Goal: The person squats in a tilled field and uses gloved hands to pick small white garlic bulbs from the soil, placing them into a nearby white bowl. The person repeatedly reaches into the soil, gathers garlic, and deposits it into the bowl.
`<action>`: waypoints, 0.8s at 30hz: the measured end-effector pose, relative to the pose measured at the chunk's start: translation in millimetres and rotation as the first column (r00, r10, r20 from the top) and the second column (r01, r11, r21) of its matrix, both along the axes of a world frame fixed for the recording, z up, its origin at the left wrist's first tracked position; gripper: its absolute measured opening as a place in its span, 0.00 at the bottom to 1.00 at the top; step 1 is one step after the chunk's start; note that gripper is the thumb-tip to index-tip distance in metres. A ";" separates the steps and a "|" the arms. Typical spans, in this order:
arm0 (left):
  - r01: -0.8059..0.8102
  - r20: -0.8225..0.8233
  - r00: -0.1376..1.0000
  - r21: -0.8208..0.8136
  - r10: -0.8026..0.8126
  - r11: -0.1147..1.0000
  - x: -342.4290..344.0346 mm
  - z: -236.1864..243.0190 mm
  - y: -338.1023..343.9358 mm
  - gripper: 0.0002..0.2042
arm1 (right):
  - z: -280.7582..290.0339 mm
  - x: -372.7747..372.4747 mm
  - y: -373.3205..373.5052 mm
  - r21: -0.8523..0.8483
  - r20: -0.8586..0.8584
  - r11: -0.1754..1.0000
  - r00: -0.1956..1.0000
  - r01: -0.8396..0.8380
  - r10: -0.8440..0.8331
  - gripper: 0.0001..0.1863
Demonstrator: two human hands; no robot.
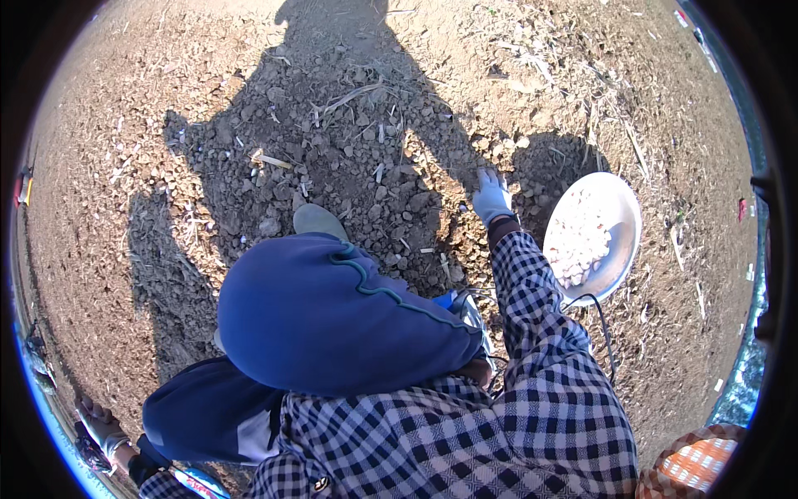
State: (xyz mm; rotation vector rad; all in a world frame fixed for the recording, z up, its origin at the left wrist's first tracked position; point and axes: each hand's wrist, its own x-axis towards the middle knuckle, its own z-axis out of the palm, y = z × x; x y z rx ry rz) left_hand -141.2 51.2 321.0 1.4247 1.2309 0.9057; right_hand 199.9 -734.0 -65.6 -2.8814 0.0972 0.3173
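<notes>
The right hand [493, 200], in a white glove, is at the lumpy brown soil [407, 200] right of middle — grip undone, fingers stretched out. Near it, farther right, a round silvery bowl [625, 229] holds small whitish pieces [578, 241]. Lower left, the left hand [104, 427] — can't tell its grip.

Pale pieces [575, 241] in basin [622, 226] washed out by glare, palm of right hand [493, 198] hidden, orange checked cloth [698, 461] cut off, red object [742, 209] too small to be identified.
</notes>
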 end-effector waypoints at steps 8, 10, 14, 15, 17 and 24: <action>0.054 0.062 0.997 0.010 -0.054 0.999 -30.3 -25.3 -17.8 0.18 | 4.1 -38.3 4.8 0.371 -0.162 0.926 0.987 0.073 -0.013 0.21; -0.048 0.020 0.999 -0.017 0.049 0.999 -27.6 -29.3 -21.5 0.17 | 2.0 -39.3 1.6 0.352 0.062 0.933 0.992 0.082 -0.111 0.22; -0.033 0.078 0.996 -0.061 0.038 0.998 -14.0 -32.0 -26.3 0.17 | -8.2 -30.6 1.3 -0.007 -0.014 1.000 1.000 0.004 -0.004 0.27; -0.018 0.064 0.998 -0.050 0.022 0.999 -11.0 -31.9 -27.5 0.17 | -9.6 -31.9 1.1 0.053 -0.024 0.998 0.999 -0.027 0.028 0.26; -0.006 0.039 0.999 -0.017 0.006 1.000 -6.1 -33.4 -28.5 0.18 | -9.7 -44.8 -1.3 0.195 -0.029 0.980 0.999 -0.027 0.033 0.24; -0.071 -0.001 0.998 -0.034 0.071 0.997 -12.9 -63.5 -6.7 0.19 | -7.2 -144.0 -61.1 0.666 -0.731 -0.684 0.444 0.298 -0.518 0.34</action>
